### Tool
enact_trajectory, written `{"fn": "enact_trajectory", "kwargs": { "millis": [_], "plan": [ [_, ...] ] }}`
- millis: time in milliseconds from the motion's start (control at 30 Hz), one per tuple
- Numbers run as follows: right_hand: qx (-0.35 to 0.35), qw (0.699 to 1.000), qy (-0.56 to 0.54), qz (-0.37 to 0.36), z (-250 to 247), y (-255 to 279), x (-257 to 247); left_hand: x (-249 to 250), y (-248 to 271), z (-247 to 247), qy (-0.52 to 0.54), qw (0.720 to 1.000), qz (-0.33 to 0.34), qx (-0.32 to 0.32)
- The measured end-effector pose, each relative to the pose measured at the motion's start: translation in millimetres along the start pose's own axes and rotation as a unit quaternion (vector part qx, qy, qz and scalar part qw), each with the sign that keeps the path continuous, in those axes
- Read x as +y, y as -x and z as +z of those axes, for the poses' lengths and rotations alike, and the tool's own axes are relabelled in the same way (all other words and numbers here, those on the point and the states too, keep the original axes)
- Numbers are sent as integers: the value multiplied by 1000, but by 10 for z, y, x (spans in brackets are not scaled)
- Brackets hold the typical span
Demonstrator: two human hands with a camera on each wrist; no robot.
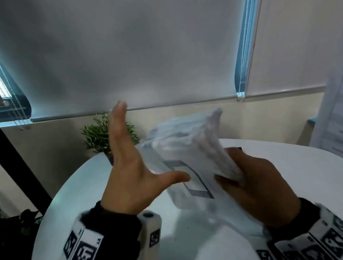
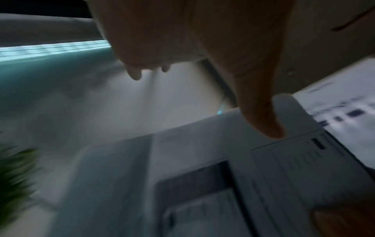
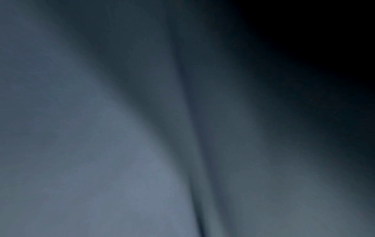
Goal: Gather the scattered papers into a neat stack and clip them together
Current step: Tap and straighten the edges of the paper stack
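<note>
A blurred stack of white printed papers [image 1: 187, 151] is held up on edge above the round white table [image 1: 318, 174]. My right hand [image 1: 255, 187] grips the stack's right side, thumb on the near face, fingers hidden behind. To the left, my left hand [image 1: 128, 164] is spread flat with straight fingers, its thumb reaching to the stack's left edge. The left wrist view shows the thumb [image 2: 261, 115] over the papers [image 2: 284, 176]. The right wrist view is dark and blurred, with only a grey sheet-like surface. No clip is in view.
A small green potted plant [image 1: 99, 133] stands at the table's far left edge, behind my left hand. A printed sheet or board [image 1: 341, 121] stands at the far right. Window blinds and a wall close off the back.
</note>
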State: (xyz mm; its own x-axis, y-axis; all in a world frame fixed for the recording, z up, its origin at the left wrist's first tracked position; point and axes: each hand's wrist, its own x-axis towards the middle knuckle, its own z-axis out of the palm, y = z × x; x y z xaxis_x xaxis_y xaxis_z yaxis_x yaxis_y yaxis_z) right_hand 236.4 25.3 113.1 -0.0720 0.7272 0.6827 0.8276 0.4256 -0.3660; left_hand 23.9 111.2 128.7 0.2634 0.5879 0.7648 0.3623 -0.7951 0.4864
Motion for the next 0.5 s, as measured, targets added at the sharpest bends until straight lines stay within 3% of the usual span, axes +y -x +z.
{"fn": "enact_trajectory", "kwargs": {
  "millis": [67,133,200,333,500],
  "plan": [
    [-53,995,48,-64,-33,-8,-54,102,-116,-13,48,996,39,-65],
    [-88,990,69,-89,-44,18,-68,161,-116,-43,144,980,-13,-135],
    [-106,987,70,-93,-35,48,-58,130,-20,-31,156,971,-13,-178],
    [-113,988,58,-86,-34,54,-25,27,136,32,103,986,58,-121],
    [-107,991,45,-74,-70,-16,-59,33,256,127,74,991,61,-89]
  ]
}}
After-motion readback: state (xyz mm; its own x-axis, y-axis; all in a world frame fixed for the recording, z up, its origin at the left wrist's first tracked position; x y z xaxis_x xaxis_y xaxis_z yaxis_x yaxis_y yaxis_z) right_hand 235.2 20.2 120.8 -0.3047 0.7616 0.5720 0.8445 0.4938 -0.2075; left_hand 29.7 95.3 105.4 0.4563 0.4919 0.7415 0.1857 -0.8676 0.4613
